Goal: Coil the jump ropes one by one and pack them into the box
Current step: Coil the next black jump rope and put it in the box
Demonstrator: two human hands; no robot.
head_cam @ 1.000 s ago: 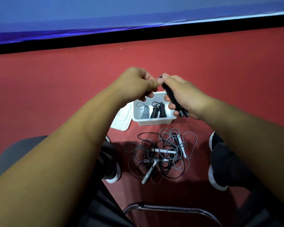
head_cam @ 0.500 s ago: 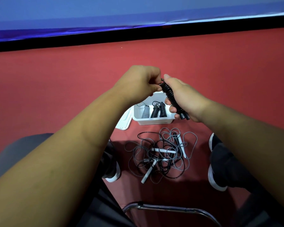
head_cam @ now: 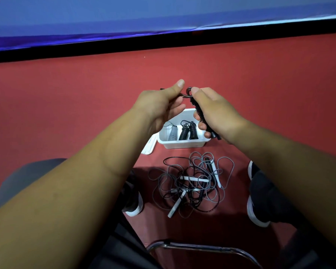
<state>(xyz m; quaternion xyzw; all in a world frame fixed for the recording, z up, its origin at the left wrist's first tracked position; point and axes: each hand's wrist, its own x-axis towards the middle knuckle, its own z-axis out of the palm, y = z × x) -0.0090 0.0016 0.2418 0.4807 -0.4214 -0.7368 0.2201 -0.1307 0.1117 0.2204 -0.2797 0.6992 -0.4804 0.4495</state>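
- Two grips are raised together above the red floor [head_cam: 66,113], close to touching.
- Right grip [head_cam: 215,111]: fingers curled round a coiled black jump rope [head_cam: 197,107]; the thumb sits at the bundle's top end, beside a small loop of cord.
- Left grip [head_cam: 159,105]: fingers curled, holding the free end of the same rope where it leaves the loop; the thumb is lifted upward.
- White box [head_cam: 182,147]: on the floor below both grips, partly hidden by the right one.
- Box contents: one grey coil [head_cam: 172,133] and two black coils [head_cam: 183,133], side by side.
- White lid [head_cam: 148,146]: on the floor, below the left grip, against the box's side.
- Loose ropes [head_cam: 192,183]: a tangled heap of grey and black cord with white handles, below the box, between two shoes [head_cam: 133,203].
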